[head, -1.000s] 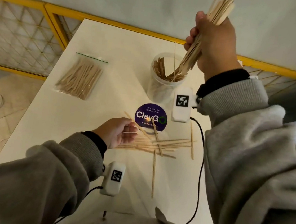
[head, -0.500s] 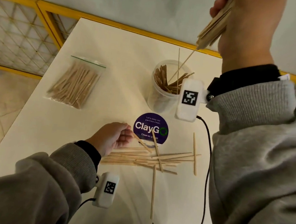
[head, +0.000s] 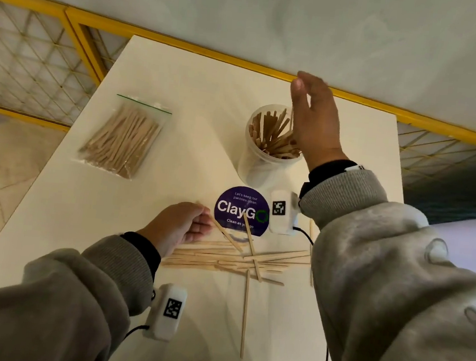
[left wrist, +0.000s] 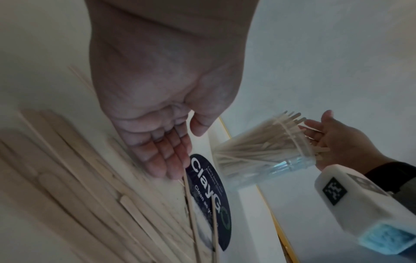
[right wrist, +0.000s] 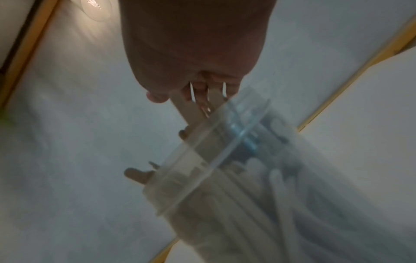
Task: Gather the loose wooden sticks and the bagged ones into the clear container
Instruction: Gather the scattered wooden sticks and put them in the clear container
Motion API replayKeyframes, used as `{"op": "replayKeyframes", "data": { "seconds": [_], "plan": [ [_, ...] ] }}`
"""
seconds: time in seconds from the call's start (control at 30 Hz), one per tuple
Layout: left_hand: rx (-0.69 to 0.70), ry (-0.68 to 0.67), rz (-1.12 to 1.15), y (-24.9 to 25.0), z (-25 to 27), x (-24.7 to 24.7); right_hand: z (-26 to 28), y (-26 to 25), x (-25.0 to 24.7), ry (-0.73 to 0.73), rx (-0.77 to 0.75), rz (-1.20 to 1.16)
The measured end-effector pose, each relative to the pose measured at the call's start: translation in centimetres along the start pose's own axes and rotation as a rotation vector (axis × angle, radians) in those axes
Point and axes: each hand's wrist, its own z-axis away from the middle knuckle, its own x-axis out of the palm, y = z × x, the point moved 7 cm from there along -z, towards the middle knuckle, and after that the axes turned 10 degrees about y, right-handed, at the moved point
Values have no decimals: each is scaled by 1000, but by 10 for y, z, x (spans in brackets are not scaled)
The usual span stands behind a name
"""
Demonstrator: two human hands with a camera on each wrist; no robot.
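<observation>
Wooden sticks [head: 240, 260] lie loose near the table [head: 160, 65] centre; the clear container [head: 264, 165] stands at 12 o'clock from them and the bagged sticks [head: 124, 137] at 10 o'clock. Head view: right hand [head: 315, 123] spread above the container rim, holding nothing. Left wrist view: left hand [left wrist: 157, 106], fingers relaxed, resting on the loose pile. Right wrist view: blurred container [right wrist: 225, 169] below the extended fingers [right wrist: 157, 97]. Step, as judged: a handful deposited; next, grasp the remaining pile.

container rim: the right hand [head: 313, 123] hides the right side of the clear container [head: 261, 165].
loose sticks: right ends beside the container vanish under the right sleeve [head: 368, 265].
right wrist view: container [right wrist: 225, 178] smeared by blur.
</observation>
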Motion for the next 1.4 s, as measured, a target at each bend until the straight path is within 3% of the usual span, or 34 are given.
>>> {"op": "replayKeyframes", "data": {
  "seconds": [0.1,0.2,0.27,0.37,0.47,0.7,0.83,0.93,1.03,1.07,1.13,1.2,1.27,1.33,1.4],
  "plan": [
    [12,10,-4,2,2,2,7,7,15,-153,-100,191],
    [21,18,2,2,4,3,9,8,15,-64,-168,172],
    [30,22,11,1,4,2,3,15,17,-48,-116,136],
    [46,31,22,1,3,2,-6,26,24,-153,-2,165],
    [51,48,30,1,3,2,-10,23,24,-147,-6,181],
    [57,50,33,1,4,1,-15,7,-3,42,112,-422],
    [70,59,41,2,5,2,-6,-1,-7,81,153,-508],
    [83,36,56,3,8,3,3,6,-6,84,176,-384],
    [108,49,55,4,9,-2,13,4,-14,129,-45,-95],
    [132,69,56,5,9,-5,17,0,-15,124,-170,-25],
    [233,122,25,10,10,-12,27,-1,-1,-43,-376,220],
    [434,193,-153,20,14,-22,39,11,12,-200,-471,478],
    [666,236,-413,27,19,-30,46,16,-1,-135,-456,411],
    [855,228,-653,26,25,-36,57,17,-32,45,-378,193],
    [934,210,-899,10,22,-42,75,35,-58,129,-242,132]
  ]
}}
